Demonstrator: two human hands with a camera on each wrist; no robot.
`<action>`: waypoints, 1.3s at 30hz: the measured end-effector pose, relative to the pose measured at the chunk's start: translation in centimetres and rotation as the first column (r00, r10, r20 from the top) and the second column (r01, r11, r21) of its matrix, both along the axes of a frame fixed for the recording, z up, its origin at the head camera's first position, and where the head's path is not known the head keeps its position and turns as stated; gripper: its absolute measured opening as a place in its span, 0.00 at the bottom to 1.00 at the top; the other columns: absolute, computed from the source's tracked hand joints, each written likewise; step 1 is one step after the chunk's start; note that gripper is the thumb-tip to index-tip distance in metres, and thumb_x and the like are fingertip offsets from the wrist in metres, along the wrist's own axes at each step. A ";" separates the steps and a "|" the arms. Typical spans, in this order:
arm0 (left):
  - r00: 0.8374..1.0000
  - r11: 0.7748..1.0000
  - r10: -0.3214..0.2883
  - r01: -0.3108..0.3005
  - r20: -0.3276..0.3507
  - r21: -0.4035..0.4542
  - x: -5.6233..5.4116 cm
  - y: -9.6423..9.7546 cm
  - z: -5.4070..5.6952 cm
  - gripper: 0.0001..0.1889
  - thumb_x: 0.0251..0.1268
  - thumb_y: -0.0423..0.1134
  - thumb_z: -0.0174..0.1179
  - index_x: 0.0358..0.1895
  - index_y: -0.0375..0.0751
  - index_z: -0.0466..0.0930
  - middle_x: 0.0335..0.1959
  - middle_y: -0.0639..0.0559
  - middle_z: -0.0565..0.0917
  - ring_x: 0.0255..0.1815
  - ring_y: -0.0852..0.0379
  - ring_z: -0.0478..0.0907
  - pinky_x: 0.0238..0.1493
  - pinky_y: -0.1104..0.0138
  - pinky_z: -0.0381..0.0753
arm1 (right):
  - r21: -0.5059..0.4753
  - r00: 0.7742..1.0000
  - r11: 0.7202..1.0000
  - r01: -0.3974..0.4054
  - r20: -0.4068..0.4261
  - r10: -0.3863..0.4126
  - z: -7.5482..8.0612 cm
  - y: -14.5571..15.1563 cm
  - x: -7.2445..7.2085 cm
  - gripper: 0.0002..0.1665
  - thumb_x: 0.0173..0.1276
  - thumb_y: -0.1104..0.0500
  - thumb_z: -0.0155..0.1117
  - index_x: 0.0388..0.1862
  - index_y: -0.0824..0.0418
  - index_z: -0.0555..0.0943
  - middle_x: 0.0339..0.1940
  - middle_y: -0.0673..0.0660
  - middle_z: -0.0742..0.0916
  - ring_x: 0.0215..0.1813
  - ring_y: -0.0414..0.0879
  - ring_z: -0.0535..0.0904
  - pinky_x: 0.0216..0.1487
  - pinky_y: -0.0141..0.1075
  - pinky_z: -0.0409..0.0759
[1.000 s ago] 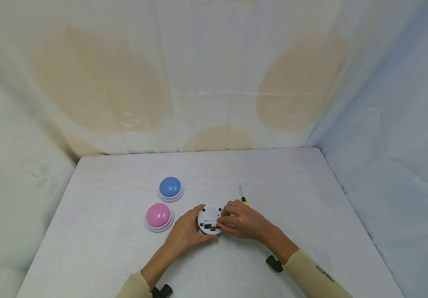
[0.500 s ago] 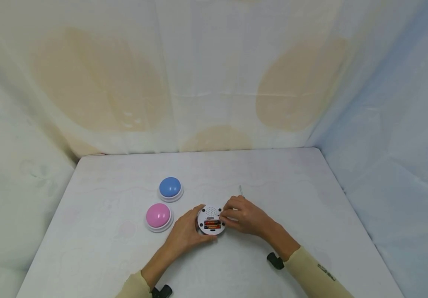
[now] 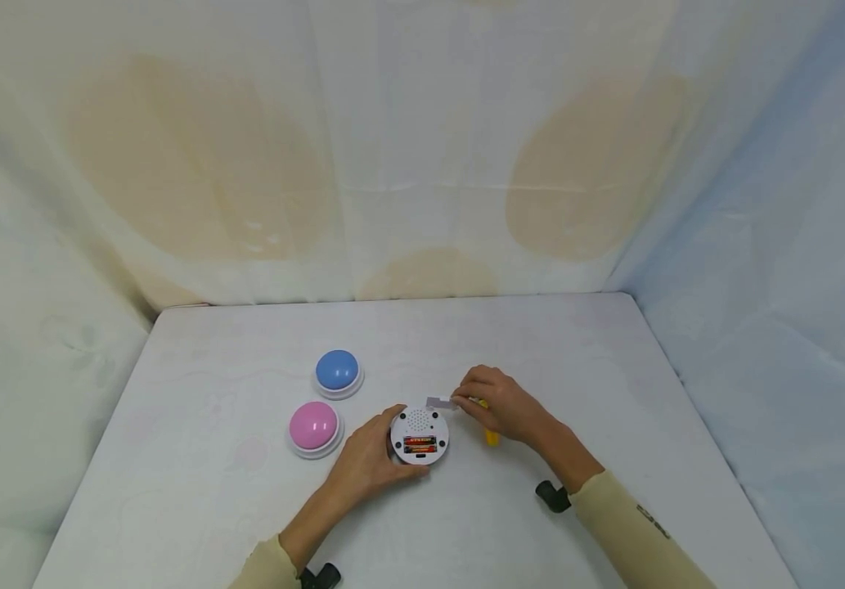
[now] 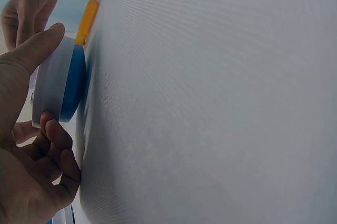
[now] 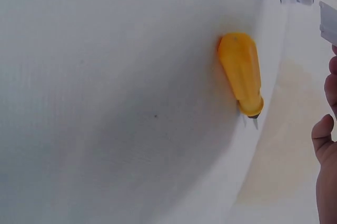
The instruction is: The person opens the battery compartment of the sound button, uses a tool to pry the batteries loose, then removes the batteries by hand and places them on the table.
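My left hand (image 3: 365, 465) grips a round white button device (image 3: 415, 420) by its sides, turned upside down. Its blue dome (image 4: 75, 84) faces the table in the left wrist view. Two red batteries (image 3: 420, 444) lie in the uncovered compartment on its underside. Off to the device's upper right, my right hand (image 3: 501, 402) pinches a small white battery cover (image 3: 439, 403) between thumb and fingers. Beneath that hand lies a screwdriver with a yellow handle (image 5: 239, 69). Its shaft is mostly hidden in the head view.
To the left of the hands, a pink button (image 3: 312, 425) and a blue button (image 3: 337, 370) stand dome up on white bases. The white-covered table (image 3: 577, 343) meets hanging cloth at its back and sides.
My right hand has lifted the cover off the battery compartment and carried it up and to the right, baring both batteries. The left hand and the device have stayed in place.
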State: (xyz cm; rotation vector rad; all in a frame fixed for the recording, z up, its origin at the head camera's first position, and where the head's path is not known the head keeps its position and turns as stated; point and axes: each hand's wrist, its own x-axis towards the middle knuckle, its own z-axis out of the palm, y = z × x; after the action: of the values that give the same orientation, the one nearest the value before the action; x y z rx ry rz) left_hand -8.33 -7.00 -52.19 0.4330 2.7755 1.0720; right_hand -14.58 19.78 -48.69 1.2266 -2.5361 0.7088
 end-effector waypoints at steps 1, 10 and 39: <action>1.000 1.000 -0.001 0.001 0.001 0.000 0.0 0.0 0.0 0.55 0.39 0.62 0.80 0.72 0.42 0.67 0.60 0.45 0.80 0.59 0.48 0.78 0.60 0.52 0.76 | 0.000 1.000 1.000 0.013 0.014 -0.013 0.0 0.1 -0.1 0.06 0.64 0.59 0.75 0.40 0.57 0.89 0.37 0.45 0.83 0.40 0.39 0.77 0.45 0.34 0.78; 1.000 1.000 0.003 -0.003 0.000 -0.009 0.0 0.0 -0.1 0.55 0.39 0.62 0.80 0.72 0.42 0.67 0.60 0.45 0.80 0.59 0.48 0.78 0.60 0.52 0.76 | 0.003 0.980 0.993 0.121 0.159 -0.120 -0.4 1.0 -1.1 0.04 0.66 0.61 0.72 0.39 0.56 0.89 0.36 0.43 0.82 0.37 0.36 0.74 0.40 0.31 0.78; 0.999 1.000 0.016 -0.015 0.035 -0.012 0.1 0.0 0.2 0.55 0.39 0.62 0.80 0.73 0.43 0.66 0.62 0.44 0.79 0.61 0.46 0.77 0.62 0.50 0.75 | 0.288 0.923 0.933 0.218 0.250 -0.293 -1.3 0.7 -2.9 0.07 0.70 0.52 0.68 0.39 0.52 0.91 0.31 0.41 0.82 0.34 0.38 0.71 0.40 0.35 0.68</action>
State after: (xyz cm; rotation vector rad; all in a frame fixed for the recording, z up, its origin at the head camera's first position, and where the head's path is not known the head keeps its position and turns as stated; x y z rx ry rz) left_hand -8.19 -6.96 -52.04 0.3879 2.7573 1.0554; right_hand -17.43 20.50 -49.95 0.8775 -3.0380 0.5461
